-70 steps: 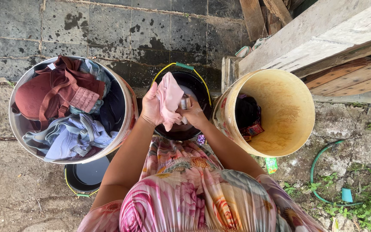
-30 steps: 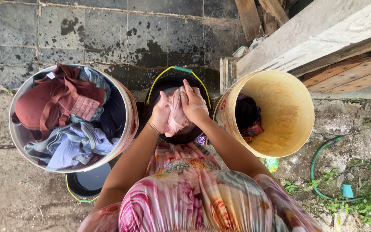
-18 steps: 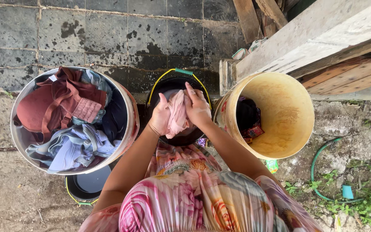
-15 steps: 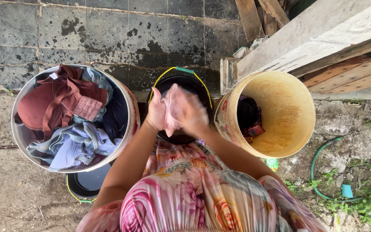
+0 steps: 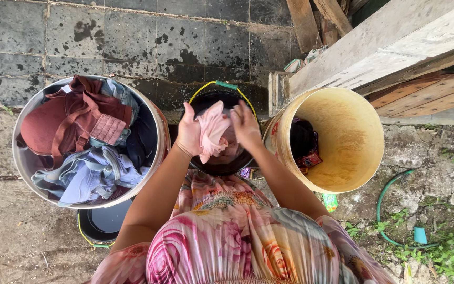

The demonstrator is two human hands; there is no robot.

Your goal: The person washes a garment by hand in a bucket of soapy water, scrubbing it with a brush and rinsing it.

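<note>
My left hand (image 5: 189, 134) and my right hand (image 5: 247, 126) both grip a small wet pink cloth (image 5: 212, 132), bunched between them. They hold it just above a black bucket (image 5: 209, 169) with a yellow wire handle and green grip (image 5: 226, 84), straight in front of me. My floral dress (image 5: 237, 231) fills the lower middle of the view.
A large white bucket (image 5: 26, 173) piled with maroon, blue and dark clothes stands at my left. A cream bucket (image 5: 353, 131) with a few dark garments tilts at my right. A small dark pail (image 5: 103, 226), a green hose (image 5: 382, 210) and wooden planks (image 5: 395, 47) surround them on wet stone paving.
My hands have kept rubbing the pink cloth over the black bucket, pressing together and then parting slightly. The cloth now hangs more from my left hand. The buckets have not moved.
</note>
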